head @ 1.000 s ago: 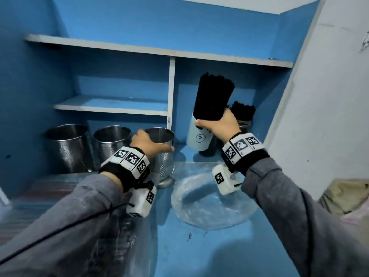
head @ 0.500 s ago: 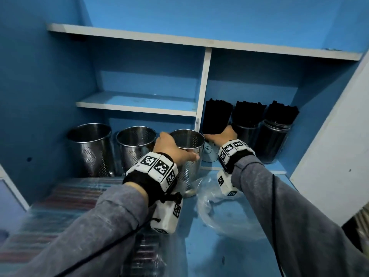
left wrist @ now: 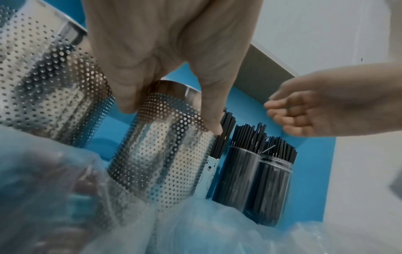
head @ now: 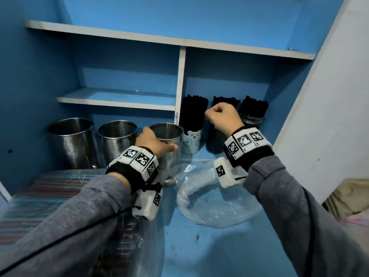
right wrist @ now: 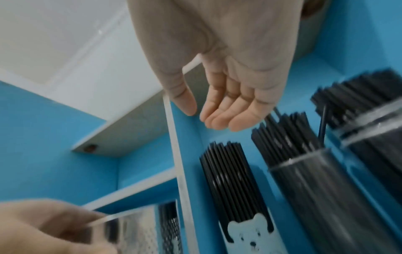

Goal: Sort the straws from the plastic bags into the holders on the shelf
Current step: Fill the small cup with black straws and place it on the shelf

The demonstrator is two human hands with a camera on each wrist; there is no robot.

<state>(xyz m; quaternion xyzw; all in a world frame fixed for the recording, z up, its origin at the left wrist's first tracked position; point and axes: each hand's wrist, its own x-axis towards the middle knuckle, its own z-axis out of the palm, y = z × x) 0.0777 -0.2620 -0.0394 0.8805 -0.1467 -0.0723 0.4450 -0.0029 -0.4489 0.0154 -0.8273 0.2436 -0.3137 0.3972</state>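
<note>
Leftmost, we see two perforated steel holders (head: 73, 142) and (head: 117, 140) standing on the desk (head: 229, 252) beside a bag of coloured straws (head: 50, 188); our left hand (head: 153, 143) grips the rim of a third steel holder (head: 169, 148), fingers (left wrist: 128, 92) curled over its edge. Further right, in the shelf (head: 180, 80) compartment, black straws (head: 194, 112) fill a bear cup (head: 191, 141) and two clear jars (left wrist: 237, 180) (side by side), an emptied plastic bag (head: 215, 204) lying before them. Our right hand (head: 221, 118) hovers above the jars, fingers (right wrist: 224, 113) loosely curled, holding nothing.
</note>
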